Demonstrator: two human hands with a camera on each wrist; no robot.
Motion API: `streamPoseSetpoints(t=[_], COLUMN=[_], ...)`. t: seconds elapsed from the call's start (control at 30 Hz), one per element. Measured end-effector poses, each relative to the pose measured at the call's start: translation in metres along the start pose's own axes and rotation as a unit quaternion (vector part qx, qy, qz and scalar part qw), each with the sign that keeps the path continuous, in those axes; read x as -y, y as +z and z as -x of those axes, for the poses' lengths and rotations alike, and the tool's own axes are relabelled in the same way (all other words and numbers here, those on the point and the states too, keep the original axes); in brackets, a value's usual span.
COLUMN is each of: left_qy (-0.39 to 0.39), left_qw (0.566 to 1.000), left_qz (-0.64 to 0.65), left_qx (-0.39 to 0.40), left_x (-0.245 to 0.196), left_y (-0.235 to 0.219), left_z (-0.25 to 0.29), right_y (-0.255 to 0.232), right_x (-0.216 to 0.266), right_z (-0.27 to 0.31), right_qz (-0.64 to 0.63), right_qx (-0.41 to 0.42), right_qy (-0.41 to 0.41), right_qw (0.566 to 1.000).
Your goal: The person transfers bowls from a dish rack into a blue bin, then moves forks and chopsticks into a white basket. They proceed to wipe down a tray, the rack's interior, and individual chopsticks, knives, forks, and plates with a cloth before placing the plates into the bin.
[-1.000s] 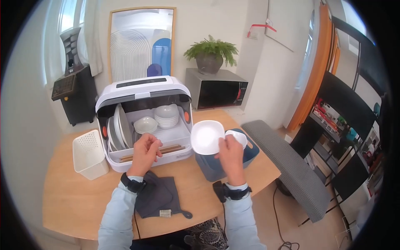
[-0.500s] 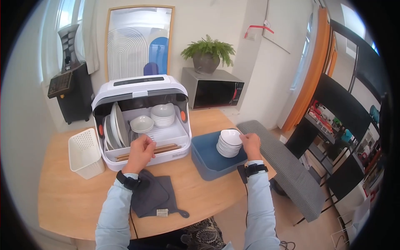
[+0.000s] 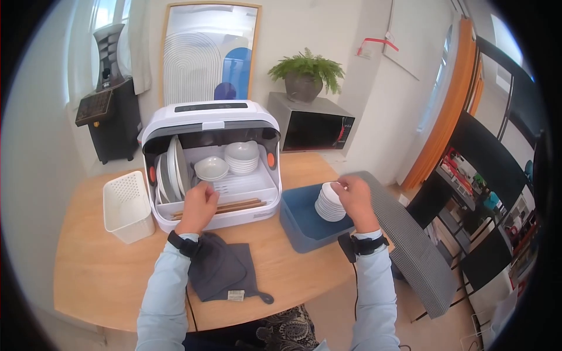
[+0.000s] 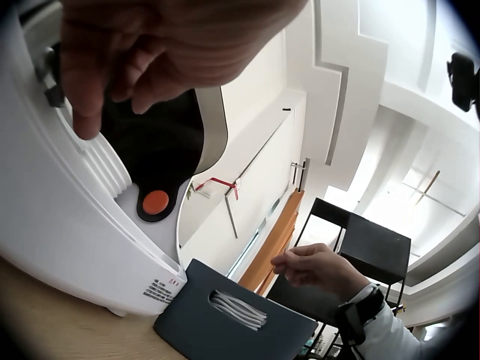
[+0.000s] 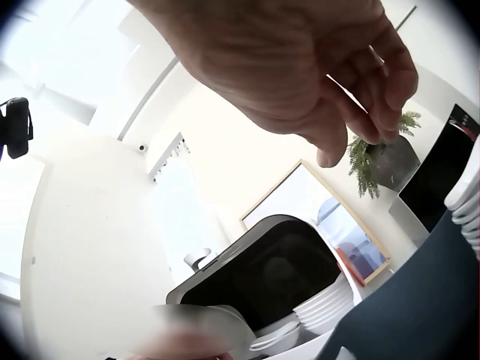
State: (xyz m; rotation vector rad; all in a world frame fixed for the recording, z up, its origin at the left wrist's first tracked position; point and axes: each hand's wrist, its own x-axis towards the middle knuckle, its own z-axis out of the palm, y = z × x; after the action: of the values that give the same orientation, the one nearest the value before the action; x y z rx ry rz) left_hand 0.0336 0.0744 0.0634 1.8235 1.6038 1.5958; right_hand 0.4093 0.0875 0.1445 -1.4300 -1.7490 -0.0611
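Our right grip (image 3: pixel 357 202), loosely curled and empty, hovers by white bowls (image 3: pixel 329 205) stacked in the blue bin (image 3: pixel 295 231); our left grip (image 3: pixel 200 206) is also empty. We judge this the reach; next calls for pinching one rim.

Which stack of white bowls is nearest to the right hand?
The stack in the blue bin, close by the right hand; the other tall stack and the low stack are inside the white cabinet, farther left.
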Motion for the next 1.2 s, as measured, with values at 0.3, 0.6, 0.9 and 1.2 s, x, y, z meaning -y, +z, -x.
streamPoseSetpoints(t=[0.3, 0.6, 0.9, 1.2], left_qy=[-0.021, 0.025, -0.002, -0.102], left_qw=[0.997, 0.992, 0.971, 0.934], left_qz=[-0.068, -0.107, -0.236, -0.343], left_qx=[-0.020, -0.066, -0.026, 0.006], left_x=[0.001, 0.017, 0.019, 0.017], left_y=[-0.010, -0.012, -0.004, 0.013], left_z=[-0.004, -0.008, -0.040, -0.094], right_y=[0.073, 0.184, 0.205, 0.213], right_x=[0.116, 0.130, 0.115, 0.105], right_z=[-0.010, 0.020, 0.046, 0.049], right_qz=[-0.089, -0.063, -0.134, -0.189], right_qx=[0.155, 0.120, 0.090, 0.048], right_qy=[-0.110, -0.079, -0.049, -0.044], right_qw=[0.978, 0.988, 0.986, 0.980])
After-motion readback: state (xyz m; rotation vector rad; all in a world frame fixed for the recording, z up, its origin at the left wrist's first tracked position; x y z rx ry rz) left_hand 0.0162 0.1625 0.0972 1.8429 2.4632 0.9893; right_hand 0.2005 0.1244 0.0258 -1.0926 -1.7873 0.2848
